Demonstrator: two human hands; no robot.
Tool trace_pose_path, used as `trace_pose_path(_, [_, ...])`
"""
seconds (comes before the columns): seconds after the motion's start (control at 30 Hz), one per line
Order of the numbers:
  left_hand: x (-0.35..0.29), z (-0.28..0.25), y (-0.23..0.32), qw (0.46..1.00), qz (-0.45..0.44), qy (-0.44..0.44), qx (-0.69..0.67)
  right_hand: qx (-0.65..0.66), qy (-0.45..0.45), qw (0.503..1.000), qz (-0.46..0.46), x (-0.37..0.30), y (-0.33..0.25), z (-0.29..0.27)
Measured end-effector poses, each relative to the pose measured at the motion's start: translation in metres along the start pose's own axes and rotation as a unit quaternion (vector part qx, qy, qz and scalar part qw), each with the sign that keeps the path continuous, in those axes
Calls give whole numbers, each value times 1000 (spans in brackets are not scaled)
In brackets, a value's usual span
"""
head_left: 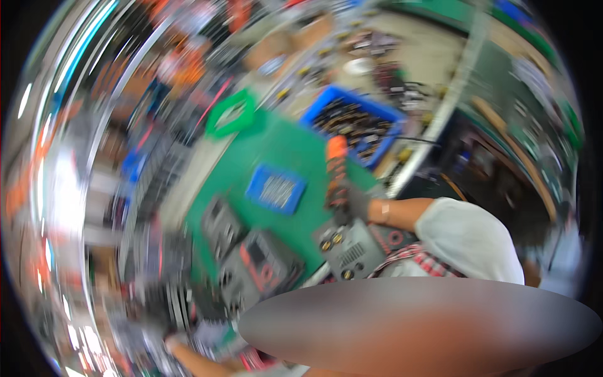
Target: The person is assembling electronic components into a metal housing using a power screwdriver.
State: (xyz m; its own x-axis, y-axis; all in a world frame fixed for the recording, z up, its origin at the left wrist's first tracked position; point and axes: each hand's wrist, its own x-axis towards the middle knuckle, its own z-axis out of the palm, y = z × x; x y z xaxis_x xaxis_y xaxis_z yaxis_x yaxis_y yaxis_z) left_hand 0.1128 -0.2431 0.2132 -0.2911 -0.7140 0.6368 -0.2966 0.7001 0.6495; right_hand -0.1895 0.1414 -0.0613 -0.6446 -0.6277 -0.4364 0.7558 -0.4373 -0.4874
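Observation:
The whole picture is smeared by motion. My right hand (pixel 355 202), in a grey glove, is closed around an orange and black power screwdriver (pixel 337 168) that stands upright over the green mat (pixel 286 147). Just below that hand lies a grey device (pixel 349 250) with round knobs on its face. My left hand (pixel 208 333), also gloved, sits at the lower edge beside dark grey units; its grip is too blurred to read. Two more grey units (pixel 262 264) (pixel 220 225) lie on the mat's near left side.
A small blue tray (pixel 276 188) of small parts rests mid-mat. Behind the mat are a larger blue bin (pixel 355 120) of dark parts and a green ring-shaped object (pixel 231 113). A pale metal rail (pixel 440 107) runs along the right. Cluttered shelves fill the left.

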Motion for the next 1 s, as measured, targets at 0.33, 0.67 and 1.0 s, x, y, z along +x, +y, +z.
trace_pose_path(0.33, [-106, -41, 71, 957, -55, -112, -263, 16, -127, 992, 4, 3, 3, 15])
trace_pose_path(0.67, [-158, -39, 113, 922, -175, -218, -269, 25, -162, 987, 4, 8, 6, 4])
trace_pose_path(1.0, [-371, 75, 35, 848, 1, -529, -36, 43, -95, 994, -17, 12, 3, -2])
